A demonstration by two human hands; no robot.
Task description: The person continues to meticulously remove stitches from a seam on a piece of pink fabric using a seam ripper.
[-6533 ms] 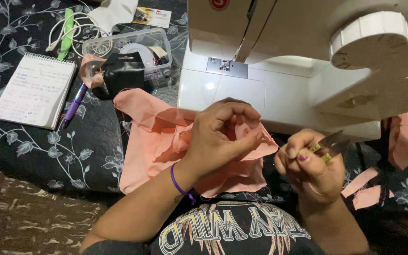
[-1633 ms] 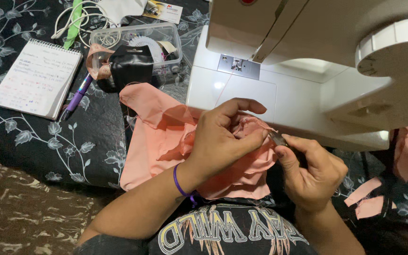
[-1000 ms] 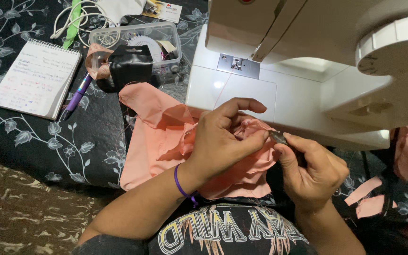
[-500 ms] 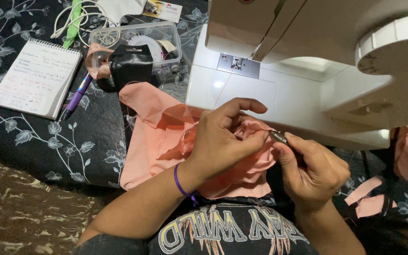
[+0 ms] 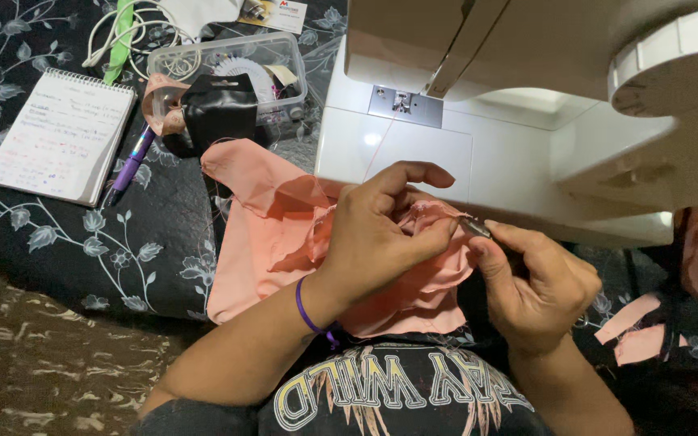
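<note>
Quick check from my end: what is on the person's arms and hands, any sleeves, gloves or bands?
Both forearms are bare, with no sleeves reaching them and no gloves. The left hand has a thin purple band around its wrist. The right hand shows no band or ring. A dark printed T-shirt covers the chest.

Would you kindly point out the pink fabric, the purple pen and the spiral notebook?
pink fabric (image 5: pixel 260 234), head view, flat left part.
purple pen (image 5: pixel 129 167), head view, mid barrel.
spiral notebook (image 5: pixel 62 133), head view, page centre.
</note>
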